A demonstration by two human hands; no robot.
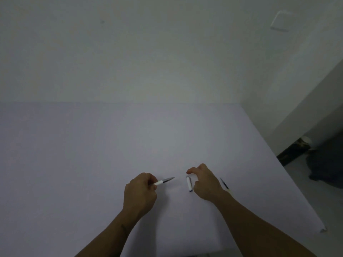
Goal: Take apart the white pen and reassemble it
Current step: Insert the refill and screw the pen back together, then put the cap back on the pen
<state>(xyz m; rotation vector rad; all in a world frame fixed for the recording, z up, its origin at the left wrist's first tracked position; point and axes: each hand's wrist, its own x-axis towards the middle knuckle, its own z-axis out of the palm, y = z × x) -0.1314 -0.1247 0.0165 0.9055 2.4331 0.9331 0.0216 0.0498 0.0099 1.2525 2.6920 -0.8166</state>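
On the wide white table (92,164), the left hand (140,193) grasps the pen's front section (164,181) while the right hand (206,182), fingers (190,171) released, hovers beside the white cap (189,184), which could roll off if nudged.

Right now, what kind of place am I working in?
Probably a plain indoor room: a bare white table pushed against a blank pale wall bearing a wall switch plate, with dark clutter on the floor to the right.
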